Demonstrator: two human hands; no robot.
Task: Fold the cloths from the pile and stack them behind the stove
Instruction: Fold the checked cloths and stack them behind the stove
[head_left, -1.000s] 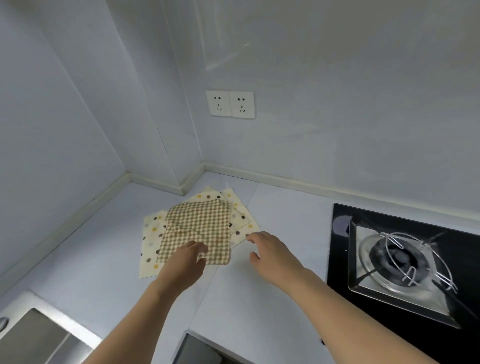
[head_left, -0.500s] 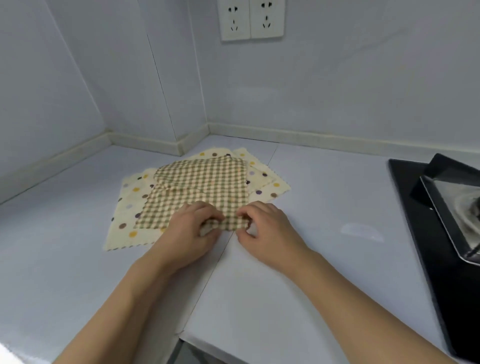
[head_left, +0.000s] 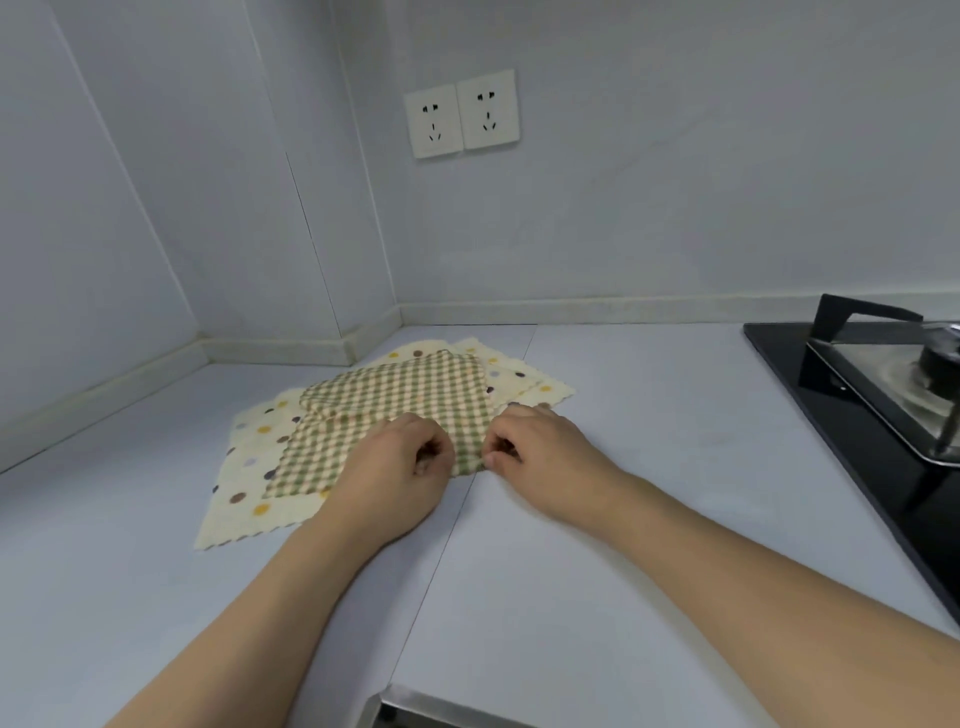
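Hands: left hand (head_left: 400, 467) and right hand (head_left: 540, 457) both pinch the near edge of the checked cloth (head_left: 395, 410) topping the dotted pile (head_left: 249, 467) in the counter corner, likely to lift it for folding, stove (head_left: 852, 395) well apart.

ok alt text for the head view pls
Left hand and right hand pinch the near edge of a green checked cloth atop polka-dot cloths on a grey counter; a gas stove sits at right.
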